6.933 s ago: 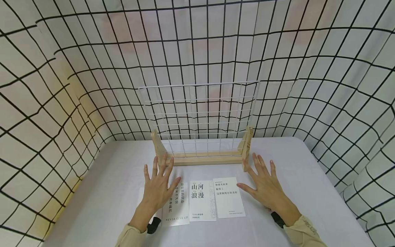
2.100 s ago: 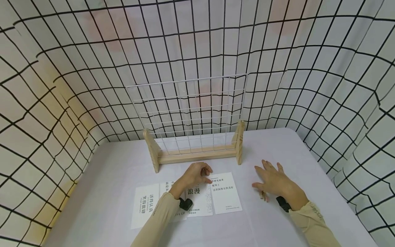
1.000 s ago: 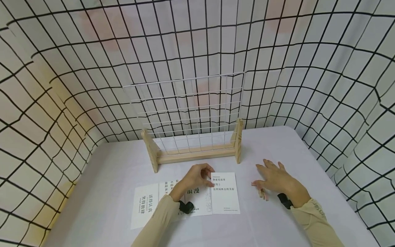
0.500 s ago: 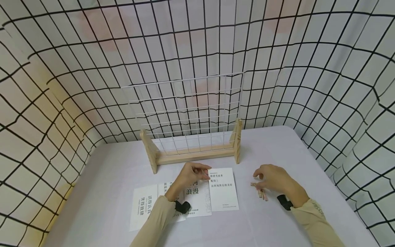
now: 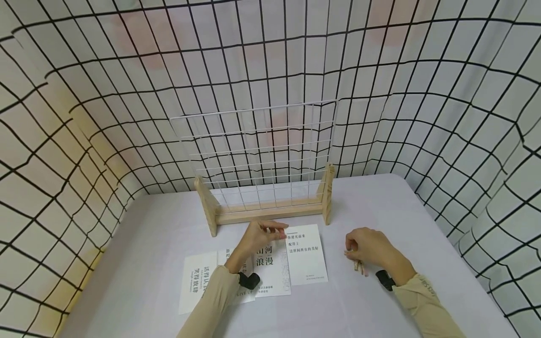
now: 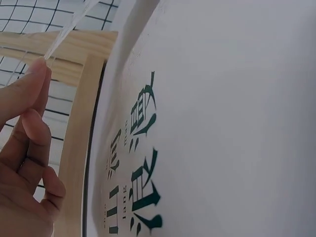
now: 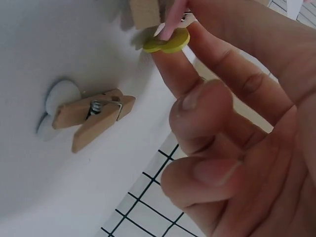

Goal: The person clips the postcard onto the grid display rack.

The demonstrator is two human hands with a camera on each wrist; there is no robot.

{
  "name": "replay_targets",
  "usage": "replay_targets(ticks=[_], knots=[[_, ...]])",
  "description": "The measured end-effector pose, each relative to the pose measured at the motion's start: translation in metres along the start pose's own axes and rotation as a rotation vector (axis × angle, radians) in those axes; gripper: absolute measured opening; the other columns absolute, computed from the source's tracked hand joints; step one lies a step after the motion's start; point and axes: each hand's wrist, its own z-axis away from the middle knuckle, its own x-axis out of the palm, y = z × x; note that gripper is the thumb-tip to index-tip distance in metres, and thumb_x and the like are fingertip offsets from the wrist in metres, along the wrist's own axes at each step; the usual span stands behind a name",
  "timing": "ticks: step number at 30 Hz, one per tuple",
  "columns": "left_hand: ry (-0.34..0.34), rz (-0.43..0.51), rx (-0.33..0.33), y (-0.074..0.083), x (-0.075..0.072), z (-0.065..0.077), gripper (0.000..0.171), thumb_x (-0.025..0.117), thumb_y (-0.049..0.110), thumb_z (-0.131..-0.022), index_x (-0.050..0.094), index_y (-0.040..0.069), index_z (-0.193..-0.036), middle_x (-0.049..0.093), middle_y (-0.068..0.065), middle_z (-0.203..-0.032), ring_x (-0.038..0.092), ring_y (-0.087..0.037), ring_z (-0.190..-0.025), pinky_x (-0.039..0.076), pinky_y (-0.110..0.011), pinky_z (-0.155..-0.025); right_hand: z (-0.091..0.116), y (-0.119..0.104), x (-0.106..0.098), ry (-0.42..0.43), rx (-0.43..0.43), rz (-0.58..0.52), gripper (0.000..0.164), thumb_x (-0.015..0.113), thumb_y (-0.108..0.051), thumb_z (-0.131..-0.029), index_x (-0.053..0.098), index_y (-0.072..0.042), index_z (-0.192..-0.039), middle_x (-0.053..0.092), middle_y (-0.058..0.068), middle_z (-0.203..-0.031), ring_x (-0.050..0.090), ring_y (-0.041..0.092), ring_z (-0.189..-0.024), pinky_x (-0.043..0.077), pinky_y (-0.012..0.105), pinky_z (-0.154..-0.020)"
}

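My left hand (image 5: 259,239) pinches the top left corner of the rightmost white card (image 5: 307,258), which bears dark printed lines. In the left wrist view, that card shows edge-on as a thin pale strip (image 6: 69,32) between thumb and finger. Beside it lies a card with large characters (image 5: 270,270), partly under the hand. To the right, my right hand (image 5: 374,246) pinches a small clothespin, mostly hidden by the fingers; a yellow-green ornament (image 7: 170,43) and a pink part show there. Another wooden clothespin (image 7: 94,113) with a pale round ornament lies on the table below.
Behind the cards stands a white wire grid rack (image 5: 262,155) on a wooden base (image 5: 270,213). Two more cards lie at left, one the leftmost card (image 5: 196,281), the other partly covered by the left arm. A black-lined sheet (image 5: 270,61) surrounds the table (image 5: 152,244).
My left hand has moved from beside the rack onto the rightmost card, whose top is now shifted up slightly. My right hand has closed its fingers on a clothespin and lifted it a little.
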Motion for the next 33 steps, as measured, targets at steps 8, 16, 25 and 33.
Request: replay_targets(ticks=[8,16,25,33], knots=[[0.016,-0.020,-0.009,0.004,-0.004,-0.002,0.023,0.086,0.016,-0.085,0.083,0.016,-0.108,0.081,-0.004,-0.106,0.054,-0.012,-0.072,0.042,-0.018,-0.061,-0.001,0.001,0.004,0.032,-0.035,0.035,0.023,0.083,-0.017,-0.086,0.064,-0.019,-0.075,0.054,-0.010,-0.070,0.045,0.005,-0.064,0.037,0.024,-0.056],[0.042,0.002,0.004,0.006,-0.010,-0.004,0.024,0.087,0.015,-0.083,0.083,0.012,-0.107,0.081,-0.007,-0.103,0.058,-0.021,-0.076,0.044,-0.018,-0.066,-0.006,0.003,0.004,0.076,-0.039,0.026,0.009,0.076,-0.016,-0.093,0.069,-0.016,-0.087,0.064,-0.007,-0.081,0.049,0.005,-0.068,0.042,0.024,-0.058],[0.059,0.013,-0.024,0.005,-0.013,-0.004,0.023,0.086,0.019,-0.085,0.083,0.014,-0.107,0.082,-0.004,-0.101,0.063,-0.013,-0.082,0.047,-0.022,-0.077,-0.013,0.006,0.004,0.098,-0.018,-0.112,0.003,0.071,-0.016,-0.096,0.071,-0.015,-0.099,0.066,-0.008,-0.087,0.047,0.005,-0.065,0.040,0.024,-0.057],[0.108,0.068,-0.034,0.011,-0.015,-0.006,0.023,0.084,0.016,-0.087,0.082,0.009,-0.109,0.080,-0.008,-0.109,0.065,-0.008,-0.093,0.045,-0.031,-0.089,-0.016,0.008,0.000,0.143,-0.042,-0.204,0.005,0.073,-0.015,-0.095,0.071,-0.015,-0.099,0.070,-0.008,-0.089,0.044,0.002,-0.060,0.038,0.022,-0.050]])
